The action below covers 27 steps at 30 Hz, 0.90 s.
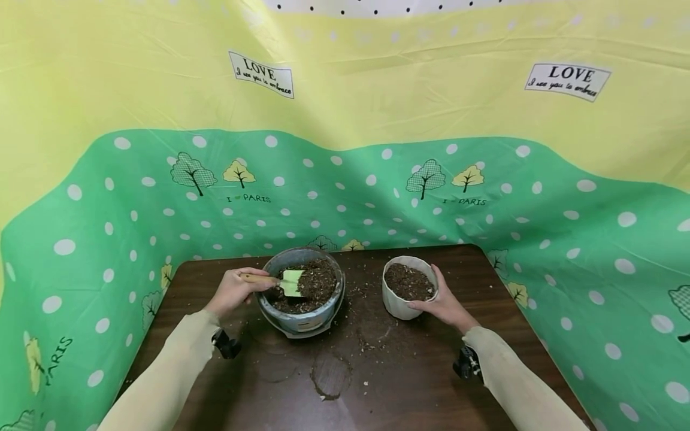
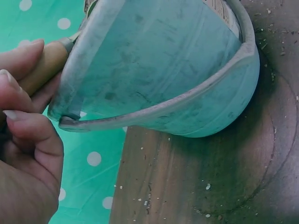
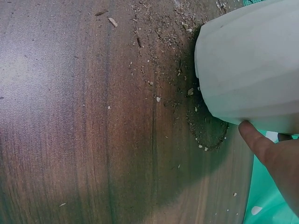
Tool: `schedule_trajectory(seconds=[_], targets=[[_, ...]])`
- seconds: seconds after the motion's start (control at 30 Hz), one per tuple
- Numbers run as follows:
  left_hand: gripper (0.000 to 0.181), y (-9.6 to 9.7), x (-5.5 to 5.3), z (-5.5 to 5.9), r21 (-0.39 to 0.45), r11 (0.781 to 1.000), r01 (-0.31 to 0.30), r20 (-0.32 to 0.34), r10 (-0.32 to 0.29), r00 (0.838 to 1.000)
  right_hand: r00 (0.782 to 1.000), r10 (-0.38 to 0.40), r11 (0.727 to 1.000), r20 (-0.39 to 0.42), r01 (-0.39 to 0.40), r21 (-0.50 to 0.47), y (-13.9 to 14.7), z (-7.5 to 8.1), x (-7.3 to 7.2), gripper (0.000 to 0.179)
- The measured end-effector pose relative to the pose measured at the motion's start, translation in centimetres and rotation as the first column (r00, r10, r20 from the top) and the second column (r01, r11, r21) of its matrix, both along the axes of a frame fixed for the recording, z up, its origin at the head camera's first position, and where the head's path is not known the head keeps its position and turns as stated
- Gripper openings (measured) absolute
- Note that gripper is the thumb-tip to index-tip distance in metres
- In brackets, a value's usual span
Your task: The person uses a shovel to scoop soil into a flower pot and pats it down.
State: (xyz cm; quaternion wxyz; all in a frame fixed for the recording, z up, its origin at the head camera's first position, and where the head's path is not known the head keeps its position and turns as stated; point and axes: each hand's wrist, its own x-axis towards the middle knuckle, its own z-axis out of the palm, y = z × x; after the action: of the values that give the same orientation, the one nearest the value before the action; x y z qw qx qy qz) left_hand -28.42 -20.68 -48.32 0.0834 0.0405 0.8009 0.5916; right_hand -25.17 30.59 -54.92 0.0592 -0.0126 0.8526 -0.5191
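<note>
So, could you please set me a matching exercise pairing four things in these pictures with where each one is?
Things
1. Light-green trowel with a wooden handle
2. White faceted pot
3. Blue-grey round bucket
4. Yellow-and-green dotted fabric backdrop

Places
A. Held by the bare right hand
B. Behind the dark brown wood-grain table
C. Held in the bare left hand
D. Standing on the table, on the left hand's side

Pairs: 1-C, 2-A, 3-D, 4-B
</note>
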Motion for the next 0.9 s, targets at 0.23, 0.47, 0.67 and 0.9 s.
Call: schedule_trajectory(seconds=[0.23,0.47,0.67,0.9], targets=[[0.051,-0.2,-0.1,-0.3,0.089,0.996,-0.028,0.021,0.026,0.999,1.0,-0.002,1.0,0.004,0.002,-0.007,0.0,-0.1,0.0,0.125],[0.055,0.2,-0.2,0.7,0.156,0.987,-0.034,0.045,0.027,0.999,1.0,-0.011,1.0,0.004,0.011,-0.026,-0.3,0.1,0.1,0.124],[0.053,1.4,-0.5,1.8,0.135,0.991,-0.024,0.009,0.023,1.0,1.0,-0.018,1.0,-0.007,0.018,-0.004,-0.6,0.2,0.1,0.126],[0.045,4.7,-1.1,2.7,0.185,0.983,0.006,-0.005,-0.005,1.0,1.0,-0.023,1.0,-0.008,0.023,0.003,-0.8,0.5,0.4,0.125]])
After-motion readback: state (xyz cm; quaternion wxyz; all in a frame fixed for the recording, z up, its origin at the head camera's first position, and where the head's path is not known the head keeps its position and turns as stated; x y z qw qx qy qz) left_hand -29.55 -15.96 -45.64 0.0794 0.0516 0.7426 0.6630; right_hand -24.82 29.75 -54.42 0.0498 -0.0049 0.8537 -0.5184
